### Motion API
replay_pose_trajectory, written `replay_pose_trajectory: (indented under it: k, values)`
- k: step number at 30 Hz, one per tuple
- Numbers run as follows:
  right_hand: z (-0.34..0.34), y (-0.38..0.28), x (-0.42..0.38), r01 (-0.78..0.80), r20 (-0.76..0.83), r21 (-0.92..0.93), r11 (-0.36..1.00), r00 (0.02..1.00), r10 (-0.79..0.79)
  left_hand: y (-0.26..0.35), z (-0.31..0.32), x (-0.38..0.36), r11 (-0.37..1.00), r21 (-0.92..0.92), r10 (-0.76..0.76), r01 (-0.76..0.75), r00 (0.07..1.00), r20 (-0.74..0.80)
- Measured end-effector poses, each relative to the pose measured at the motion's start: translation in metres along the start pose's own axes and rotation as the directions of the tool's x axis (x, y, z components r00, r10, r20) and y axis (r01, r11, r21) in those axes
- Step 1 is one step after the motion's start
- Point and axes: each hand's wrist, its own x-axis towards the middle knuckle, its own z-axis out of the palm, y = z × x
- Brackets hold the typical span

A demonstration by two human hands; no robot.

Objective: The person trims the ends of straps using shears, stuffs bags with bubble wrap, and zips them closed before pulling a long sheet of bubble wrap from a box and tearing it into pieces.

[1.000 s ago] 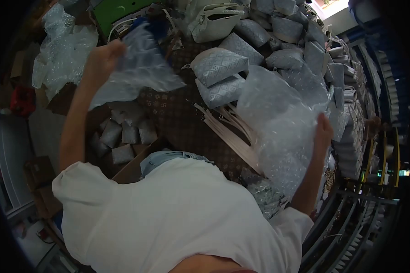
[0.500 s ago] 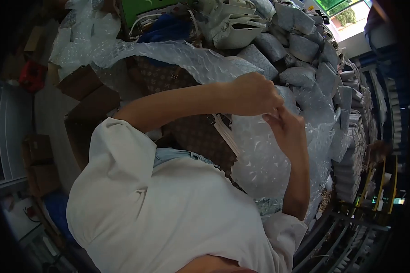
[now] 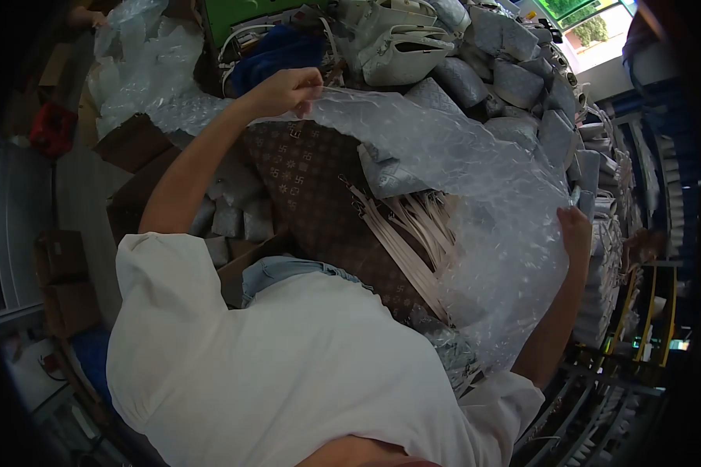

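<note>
A sheet of clear bubble wrap (image 3: 459, 156) hangs stretched between my hands. My left hand (image 3: 290, 92) is closed on its upper left edge, near a blue cloth. On the right, my right hand (image 3: 575, 227) pinches the other edge. Under and beside the sheet lies a brown patterned surface (image 3: 288, 171), with a bundle of cream straps (image 3: 401, 249) on it. A silvery wrapped packet (image 3: 389, 173) is partly covered by the wrap's edge.
Silvery wrapped packets (image 3: 518, 84) and a white handbag (image 3: 407, 56) are piled at the back. More bubble wrap (image 3: 152, 66) and a cardboard box (image 3: 136, 144) are at the left. Another person's hand (image 3: 93, 17) shows at the upper left; racks (image 3: 600, 412) stand lower right.
My hands were close together over the wrap. My left hand has moved left and up, my right hand right, spreading the sheet. The straps and the packet beside them now show more.
</note>
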Motion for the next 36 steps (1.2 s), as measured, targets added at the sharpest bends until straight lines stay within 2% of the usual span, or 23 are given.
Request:
replay_pose_trajectory:
  k: [1,2,4,6,8,10,12,13,15,16,17,18,19,21,23,27,30,31,32,33,34,35,36]
  values:
    - [0.006,-0.014,0.000,0.000,-0.225,-0.400,0.917,0.970,-0.098,0.014,0.002,0.002,1.000,-0.019,-0.024,0.024,1.000,0.007]
    - [0.013,-0.030,0.000,-0.096,-0.379,-0.722,0.685,0.884,-0.275,0.026,0.004,0.003,0.998,-0.037,-0.046,0.047,0.999,0.013]
    - [0.014,-0.096,-0.006,-0.052,-0.393,-0.569,0.821,0.894,-0.216,0.044,0.013,0.005,1.000,-0.015,0.000,0.000,1.000,-0.008]
    - [0.019,-0.179,-0.024,0.145,-0.239,-0.344,0.928,0.942,-0.236,0.060,0.023,0.008,0.999,0.012,0.053,-0.053,0.999,-0.009]
    - [0.042,-0.227,-0.033,0.471,-0.160,-0.158,0.868,0.855,-0.493,0.075,0.035,0.013,0.959,0.126,0.243,-0.254,0.966,0.093]
    - [0.075,-0.250,-0.024,0.681,-0.175,-0.168,0.713,0.691,-0.701,0.094,0.050,0.014,0.945,0.077,0.306,-0.319,0.941,0.148]
    - [0.111,-0.260,-0.015,0.721,-0.203,-0.048,0.691,0.670,-0.714,0.108,0.056,0.014,0.927,0.028,0.362,-0.373,0.913,0.186]
    - [0.117,-0.255,-0.010,0.718,-0.204,-0.051,0.694,0.673,-0.711,0.113,0.056,0.013,0.943,-0.036,0.331,-0.331,0.921,0.204]
    - [0.121,-0.249,0.000,0.579,0.210,0.046,0.814,0.791,-0.575,0.115,0.050,0.011,0.953,-0.101,0.302,-0.286,0.930,0.210]
    - [0.116,-0.246,0.002,0.584,0.218,0.043,0.810,0.786,-0.579,0.110,0.043,0.007,0.927,0.011,0.364,-0.374,0.908,0.207]
    - [0.107,-0.242,0.002,0.485,0.237,0.135,0.864,0.831,-0.504,0.104,0.036,0.003,0.884,0.124,0.421,-0.451,0.882,0.211]
    - [0.100,-0.236,0.002,0.370,0.264,0.224,0.902,0.867,-0.421,0.095,0.028,0.001,0.887,0.119,0.418,-0.446,0.885,0.206]
    - [0.098,-0.224,0.005,0.367,0.272,0.222,0.904,0.867,-0.418,0.085,0.020,-0.001,0.864,0.172,0.426,-0.474,0.868,0.254]
    - [0.097,-0.205,0.010,0.257,0.309,0.429,0.866,0.859,-0.408,0.079,0.014,-0.005,0.836,0.216,0.434,-0.504,0.848,0.304]
    - [0.098,-0.205,0.005,0.251,0.308,0.433,0.866,0.862,-0.404,0.088,0.008,-0.013,0.975,-0.101,0.218,-0.196,0.925,0.310]
    - [0.096,-0.209,0.000,0.323,0.324,0.384,0.865,0.830,-0.454,0.099,0.006,-0.018,0.987,-0.156,0.085,-0.037,0.945,0.315]
    - [0.093,-0.210,-0.001,0.330,0.311,0.371,0.868,0.836,-0.451,0.102,0.009,-0.020,0.985,-0.115,0.155,-0.126,0.944,0.291]
    - [0.091,-0.213,-0.004,0.327,0.310,0.369,0.870,0.839,-0.447,0.104,0.012,-0.020,0.942,0.020,0.317,-0.335,0.907,0.277]
    - [0.089,-0.220,-0.008,0.418,0.253,0.272,0.867,0.838,-0.484,0.106,0.014,-0.021,0.838,0.154,0.470,-0.524,0.836,0.284]
    - [0.087,-0.224,-0.012,0.498,0.198,0.165,0.852,0.829,-0.523,0.106,0.018,-0.022,0.836,0.149,0.474,-0.528,0.832,0.288]
    - [0.084,-0.224,-0.018,0.491,0.195,0.162,0.856,0.834,-0.516,0.107,0.022,-0.024,0.754,0.245,0.586,-0.610,0.792,0.169]
    - [0.081,-0.223,-0.026,0.573,0.046,0.050,0.818,0.817,-0.575,0.108,0.027,-0.027,0.661,0.345,0.693,-0.667,0.718,0.061]
    - [0.077,-0.221,-0.033,0.628,-0.092,-0.078,0.774,0.769,-0.633,0.113,0.031,-0.034,0.655,0.334,0.700,-0.678,0.711,0.070]
